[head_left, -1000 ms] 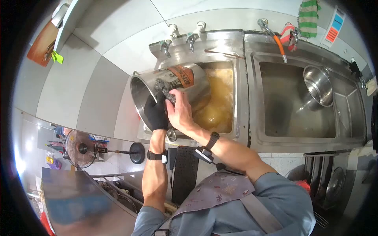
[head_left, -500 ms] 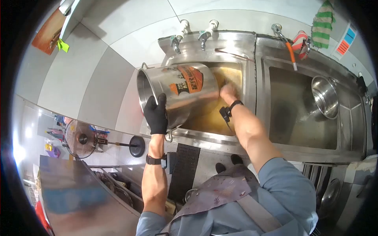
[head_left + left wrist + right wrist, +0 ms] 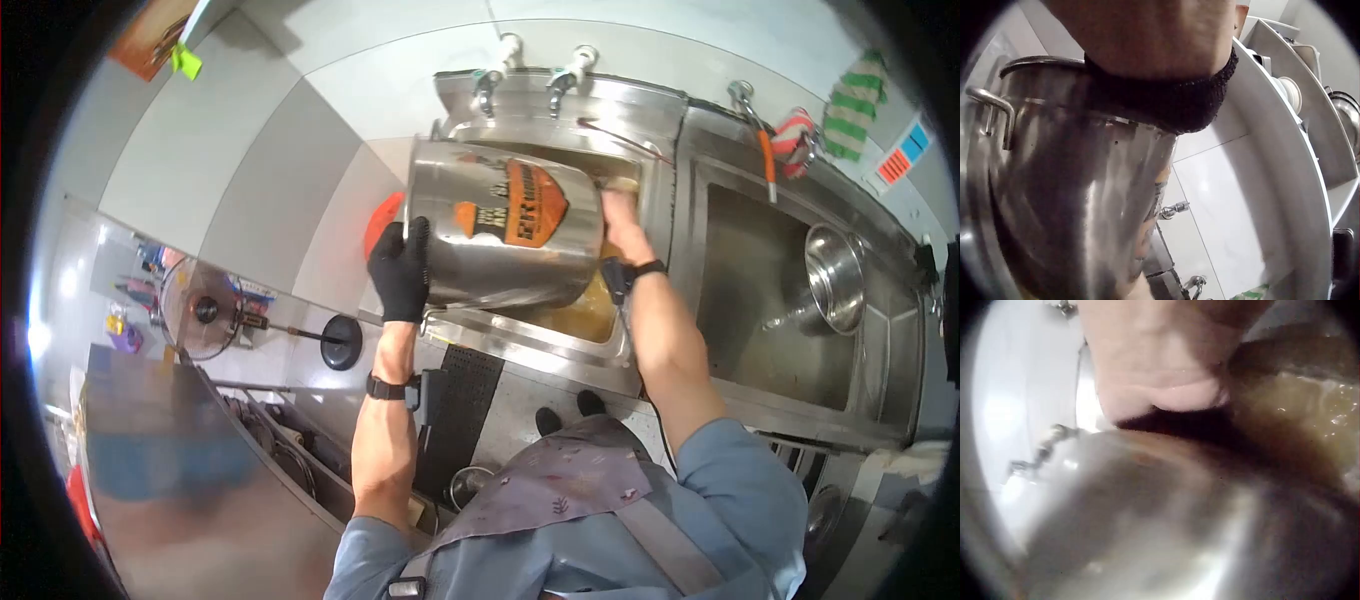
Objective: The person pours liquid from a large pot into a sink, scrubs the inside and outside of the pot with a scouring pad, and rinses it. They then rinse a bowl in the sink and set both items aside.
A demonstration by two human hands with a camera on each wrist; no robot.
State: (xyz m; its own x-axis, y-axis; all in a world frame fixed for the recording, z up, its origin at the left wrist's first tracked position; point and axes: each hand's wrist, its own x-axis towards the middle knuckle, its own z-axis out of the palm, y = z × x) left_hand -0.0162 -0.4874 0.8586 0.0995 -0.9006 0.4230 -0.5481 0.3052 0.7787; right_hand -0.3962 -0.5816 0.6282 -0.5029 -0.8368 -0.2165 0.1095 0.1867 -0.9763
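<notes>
A large steel stockpot [image 3: 470, 270] with an orange and black label lies on its side over the left sink basin, its mouth facing left. My left hand [image 3: 402, 270], in a black glove, grips the rim at the near side. In the left wrist view the glove [image 3: 1166, 103] sits on the rim, some way from a loop handle [image 3: 1007, 115]. My bare right hand [image 3: 625, 222] is at the pot's base on the right. The right wrist view has this hand [image 3: 1160, 369] right at the base edge, its fingers hidden behind the pot.
Cloudy yellowish water [image 3: 590, 310] fills the left basin. The right basin [image 3: 750, 290] holds water and a steel pot [image 3: 835, 280]. Taps [image 3: 570, 80] line the back wall, and a thin brown stick [image 3: 625, 140] lies on the ledge. Something red [image 3: 382, 222] shows behind the pot.
Earlier both hands were together at a grey scourer on the pot's side. My right hand moved to the base, and the pot has risen and turned, its mouth now out of sight.
</notes>
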